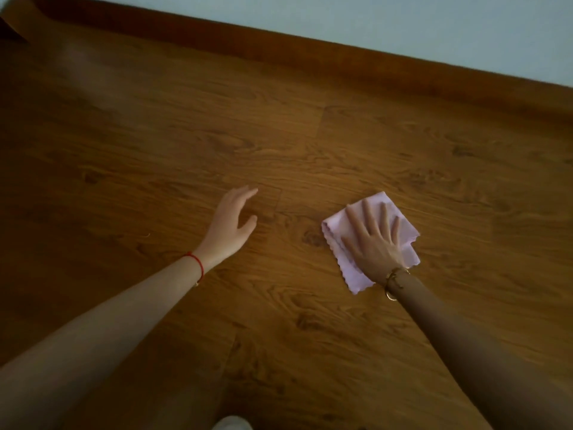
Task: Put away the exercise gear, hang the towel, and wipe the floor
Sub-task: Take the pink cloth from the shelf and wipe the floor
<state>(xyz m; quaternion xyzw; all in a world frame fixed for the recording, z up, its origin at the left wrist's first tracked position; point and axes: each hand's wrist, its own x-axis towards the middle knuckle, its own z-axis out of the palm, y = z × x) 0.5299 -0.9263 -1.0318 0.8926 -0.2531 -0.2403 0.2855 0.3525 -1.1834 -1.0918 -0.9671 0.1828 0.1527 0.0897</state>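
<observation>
A small pale pink cloth (348, 271) with scalloped edges lies flat on the brown wood-pattern floor (279, 144). My right hand (373, 238) presses down on it with fingers spread and straight, covering its middle. My left hand (231, 226) is stretched forward to the left of the cloth, fingers relaxed and holding nothing, low over the floor. A red string is round my left wrist, a gold bracelet round my right.
A dark wooden skirting board (310, 62) runs along the far side under a pale wall (403, 20). Something white (232, 423) shows at the bottom edge. A dark edge of something sits at the top left corner (12, 23).
</observation>
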